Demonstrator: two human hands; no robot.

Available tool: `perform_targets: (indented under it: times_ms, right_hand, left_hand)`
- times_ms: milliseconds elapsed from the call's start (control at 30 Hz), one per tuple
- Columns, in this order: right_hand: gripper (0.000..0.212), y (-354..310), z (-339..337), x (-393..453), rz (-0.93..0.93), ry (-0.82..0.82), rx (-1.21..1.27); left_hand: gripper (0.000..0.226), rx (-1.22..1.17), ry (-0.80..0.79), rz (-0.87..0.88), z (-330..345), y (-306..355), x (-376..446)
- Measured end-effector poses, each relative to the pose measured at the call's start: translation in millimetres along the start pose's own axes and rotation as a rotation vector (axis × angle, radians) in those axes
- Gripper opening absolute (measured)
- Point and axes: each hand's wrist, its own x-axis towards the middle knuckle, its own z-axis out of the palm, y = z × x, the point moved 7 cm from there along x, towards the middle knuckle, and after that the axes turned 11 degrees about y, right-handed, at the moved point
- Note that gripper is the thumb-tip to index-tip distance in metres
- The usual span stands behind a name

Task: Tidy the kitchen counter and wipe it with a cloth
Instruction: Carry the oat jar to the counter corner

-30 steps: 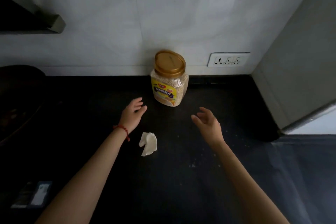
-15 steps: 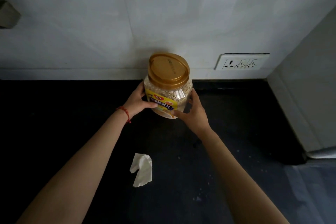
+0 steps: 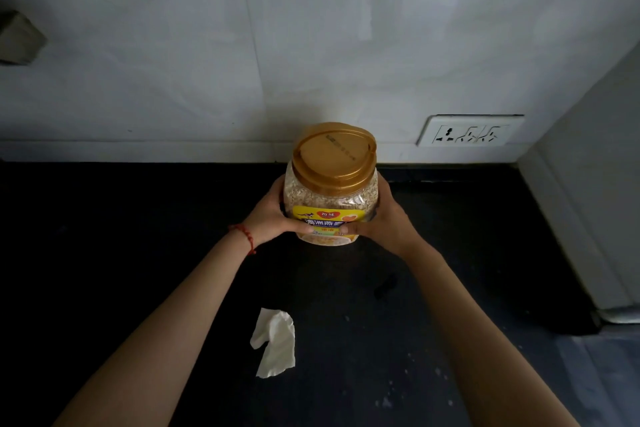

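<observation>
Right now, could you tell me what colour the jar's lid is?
Golden brown; the jar's lid shows best in the head view.

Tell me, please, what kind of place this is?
Most likely a home kitchen. A dark counter meets a white wall with a power socket, and both hands, left hand and right hand, hold a jar of oats. A crumpled tissue lies nearby.
</observation>
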Motion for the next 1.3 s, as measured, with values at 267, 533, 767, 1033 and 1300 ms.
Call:
perform_targets:
  times_ms: [267, 533, 767, 1033, 1300]
  right_hand:
    - [0.096, 0, -3, -16, 0.029, 0.01, 0.0]
    - [0.08, -25, -12, -70, 0.02, -0.037, 0.188]
    - [0.093, -59, -10, -146, 0.069, -0.07, 0.484]
    - [0.088, -83, 3, -225, 0.063, -0.322, 0.499]
    - [0.094, -81, 96, -311, 0.078, -0.656, 0.377]
  left_hand:
    - [0.104, -0.039, -0.03, 0.028, -2, -3, -18]
    - [0.115, -0.289, 0.046, 0.02, 1, 10, -93]
    - [0.108, -0.447, 0.238, 0.069, 0, 54, -180]
    - [0.097, -0.576, 0.571, 0.043, 6, 52, -307]
    - [0.101, -0.536, 0.988, -0.106, -25, -13, -449]
